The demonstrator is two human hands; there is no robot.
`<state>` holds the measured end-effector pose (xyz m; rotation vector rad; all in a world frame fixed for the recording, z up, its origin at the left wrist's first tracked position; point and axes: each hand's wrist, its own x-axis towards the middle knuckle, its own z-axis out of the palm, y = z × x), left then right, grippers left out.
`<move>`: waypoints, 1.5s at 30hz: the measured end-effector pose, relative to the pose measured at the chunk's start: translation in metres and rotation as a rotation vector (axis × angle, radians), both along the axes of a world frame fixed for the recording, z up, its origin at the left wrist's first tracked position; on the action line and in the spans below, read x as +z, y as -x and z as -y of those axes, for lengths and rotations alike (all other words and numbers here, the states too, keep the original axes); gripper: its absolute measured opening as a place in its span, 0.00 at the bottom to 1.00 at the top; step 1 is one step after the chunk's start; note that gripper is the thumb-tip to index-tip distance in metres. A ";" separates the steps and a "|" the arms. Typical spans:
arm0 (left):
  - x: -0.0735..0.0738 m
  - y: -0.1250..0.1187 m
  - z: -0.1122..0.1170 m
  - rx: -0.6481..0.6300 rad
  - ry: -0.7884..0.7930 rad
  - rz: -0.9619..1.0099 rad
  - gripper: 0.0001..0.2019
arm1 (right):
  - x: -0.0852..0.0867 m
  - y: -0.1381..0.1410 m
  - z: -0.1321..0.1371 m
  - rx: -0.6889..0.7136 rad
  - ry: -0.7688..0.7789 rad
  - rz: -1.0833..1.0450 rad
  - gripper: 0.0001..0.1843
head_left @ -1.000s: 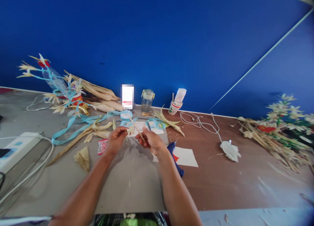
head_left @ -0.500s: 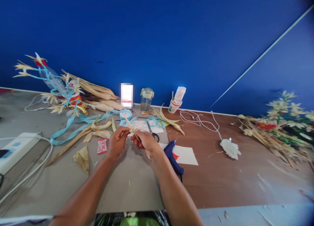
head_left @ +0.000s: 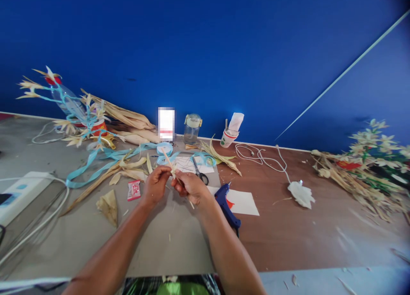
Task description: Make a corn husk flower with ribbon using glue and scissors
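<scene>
Right hand (head_left: 188,186) grips a thin stick (head_left: 167,157); left hand (head_left: 156,185) pinches what looks like pale husk (head_left: 173,172); blue glue gun (head_left: 226,205) bounds the right, grey tabletop (head_left: 166,256) running to its near edge

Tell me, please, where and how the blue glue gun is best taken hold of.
Probably by the near-end handle of the glue gun, from the right: its nozzle points away, and the right forearm lies close on its left.

glue gun (head_left: 223,204): dark blue, red trigger (head_left: 229,204)
stick (head_left: 167,156), left of the glue gun: pale tan
ribbon (head_left: 91,159), left of the glue gun: light blue
cup (head_left: 229,138), behind the glue gun: white, red-banded, green-marked
surface (head_left: 173,250): grey left of the glue gun, brown right
</scene>
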<state>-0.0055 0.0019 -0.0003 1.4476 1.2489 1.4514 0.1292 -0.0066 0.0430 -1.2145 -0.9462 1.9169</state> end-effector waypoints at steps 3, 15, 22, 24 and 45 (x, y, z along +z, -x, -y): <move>0.002 -0.001 0.000 -0.018 0.017 0.029 0.05 | 0.001 -0.003 -0.001 0.060 0.046 -0.071 0.25; 0.005 0.002 -0.001 -0.096 0.059 0.138 0.05 | 0.003 -0.019 -0.004 0.103 0.098 -0.207 0.26; -0.007 0.007 -0.008 -0.146 0.117 0.350 0.07 | 0.006 -0.025 -0.006 -0.171 -0.114 0.110 0.30; -0.007 0.008 -0.009 -0.151 0.108 0.333 0.07 | 0.005 -0.023 -0.005 -0.156 -0.162 0.194 0.32; 0.004 0.002 -0.004 -0.251 0.134 0.133 0.07 | 0.002 -0.017 -0.003 0.045 -0.503 0.589 0.27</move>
